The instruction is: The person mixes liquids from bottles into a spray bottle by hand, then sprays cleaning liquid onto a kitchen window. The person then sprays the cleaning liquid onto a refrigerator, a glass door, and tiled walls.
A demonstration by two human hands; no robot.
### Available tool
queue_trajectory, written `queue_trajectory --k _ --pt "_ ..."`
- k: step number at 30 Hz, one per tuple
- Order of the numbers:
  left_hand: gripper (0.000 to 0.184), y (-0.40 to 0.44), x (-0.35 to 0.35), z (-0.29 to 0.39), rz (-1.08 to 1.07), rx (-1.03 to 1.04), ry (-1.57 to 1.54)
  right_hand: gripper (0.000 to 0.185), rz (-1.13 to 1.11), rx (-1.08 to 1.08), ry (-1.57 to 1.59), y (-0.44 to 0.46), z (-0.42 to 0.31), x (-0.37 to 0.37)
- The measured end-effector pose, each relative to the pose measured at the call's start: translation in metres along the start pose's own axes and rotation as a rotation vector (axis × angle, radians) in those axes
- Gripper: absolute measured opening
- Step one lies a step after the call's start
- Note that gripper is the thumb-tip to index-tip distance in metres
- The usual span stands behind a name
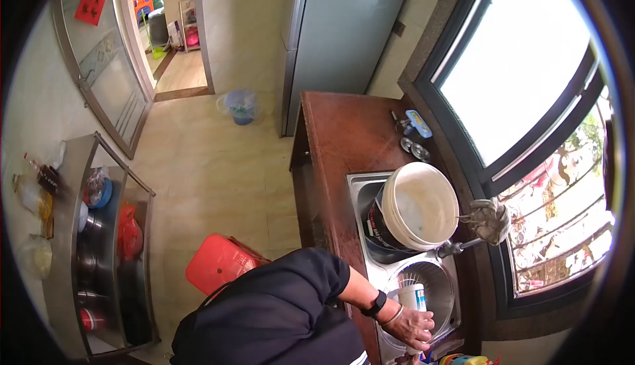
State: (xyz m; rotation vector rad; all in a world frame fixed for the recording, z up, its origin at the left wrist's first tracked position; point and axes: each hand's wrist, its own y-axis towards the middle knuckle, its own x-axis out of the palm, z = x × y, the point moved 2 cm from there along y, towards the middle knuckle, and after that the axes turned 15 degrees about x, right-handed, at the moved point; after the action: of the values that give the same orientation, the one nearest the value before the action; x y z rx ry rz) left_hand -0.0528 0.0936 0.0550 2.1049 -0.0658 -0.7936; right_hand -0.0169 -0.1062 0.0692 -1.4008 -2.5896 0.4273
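My left hand (pixel 409 325), with a dark watch and a bracelet on its wrist, has its fingers wrapped round a white bottle (pixel 411 295) with a blue label. The bottle is over the round steel basin (pixel 442 293) of the sink, beside its wire basket. My right hand (pixel 407 359) shows only in part at the bottom edge, its fingers closed at the bottle's lower end. A large whitish bucket (pixel 421 205) stands tilted in the other basin, and a grey cloth or glove (pixel 489 221) hangs near the tap.
Metal lids (pixel 415 149) and a blue-and-yellow packet (pixel 418 123) lie on the brown counter (pixel 344 133). Colourful packages (pixel 463 360) are at the bottom edge. A red stool (pixel 218 262), a steel shelf (pixel 73 259) and a clear bin (pixel 241 107) stand left of the counter.
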Motion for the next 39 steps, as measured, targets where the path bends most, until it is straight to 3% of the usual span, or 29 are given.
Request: queue_trajectory --k 5,7,9,10,11,13,15,17,20,22,25,27,28,31,32,35,39 --pt "0.039 -0.026 -0.025 -0.011 -0.081 -0.264 -0.13 0.076 -0.123 0.0 0.138 0.005 -0.003 0.021" --pt "0.041 -0.035 -0.057 -0.024 0.052 -0.389 -0.231 0.074 -0.212 -0.025 0.209 0.006 -0.003 0.023" --pt "0.052 -0.054 -0.094 -0.043 0.247 -0.444 -0.286 0.054 -0.169 -0.105 0.003 0.002 -0.019 0.034" --pt "0.061 -0.067 -0.113 -0.047 0.135 -0.549 -0.178 0.055 -0.176 -0.061 0.068 0.009 -0.005 0.024" --pt "0.065 -0.091 -0.123 -0.052 0.175 -0.586 -0.112 0.057 -0.186 -0.017 0.141 0.022 0.012 0.016" --pt "0.07 -0.106 -0.182 -0.066 0.059 -0.92 -0.113 0.05 -0.143 -0.01 0.113 0.026 0.03 0.007" --pt "0.079 -0.149 -0.207 -0.064 0.335 -1.205 -0.228 0.047 -0.135 0.062 0.09 0.035 0.062 -0.012" --pt "0.07 -0.183 -0.232 -0.056 0.643 -1.372 -0.241 0.047 -0.181 0.137 0.088 0.043 0.089 -0.023" --pt "0.065 -0.214 -0.27 -0.039 0.934 -1.56 -0.23 0.04 -0.226 0.192 0.041 0.057 0.118 -0.037" --pt "0.067 -0.228 -0.288 -0.024 1.06 -1.6 -0.141 0.029 -0.203 0.233 0.0 0.073 0.13 -0.044" --pt "0.067 -0.252 -0.303 -0.007 1.227 -1.636 -0.103 0.047 -0.25 0.264 -0.166 0.079 0.121 -0.039" --pt "0.066 -0.266 -0.31 0.0 1.306 -1.668 -0.092 0.042 -0.212 0.251 -0.098 0.082 0.116 -0.028" --pt "0.051 -0.272 -0.311 0.001 1.329 -1.676 -0.004 0.042 -0.225 0.275 -0.116 0.087 0.116 -0.027" --pt "0.033 -0.328 -0.322 0.015 1.24 -1.66 -0.178 0.038 -0.208 0.285 -0.201 0.086 0.098 0.003" --pt "0.021 -0.338 -0.317 0.019 1.294 -1.745 -0.03 0.037 -0.201 0.3 -0.215 0.09 0.096 0.012" --pt "0.025 -0.376 -0.321 0.032 1.325 -1.892 -0.057 0.035 -0.255 0.29 -0.229 0.113 0.114 0.039" --pt "0.04 -0.479 -0.328 0.045 1.182 -2.216 0.257 0.035 -0.177 0.313 -0.382 0.121 0.095 0.105"
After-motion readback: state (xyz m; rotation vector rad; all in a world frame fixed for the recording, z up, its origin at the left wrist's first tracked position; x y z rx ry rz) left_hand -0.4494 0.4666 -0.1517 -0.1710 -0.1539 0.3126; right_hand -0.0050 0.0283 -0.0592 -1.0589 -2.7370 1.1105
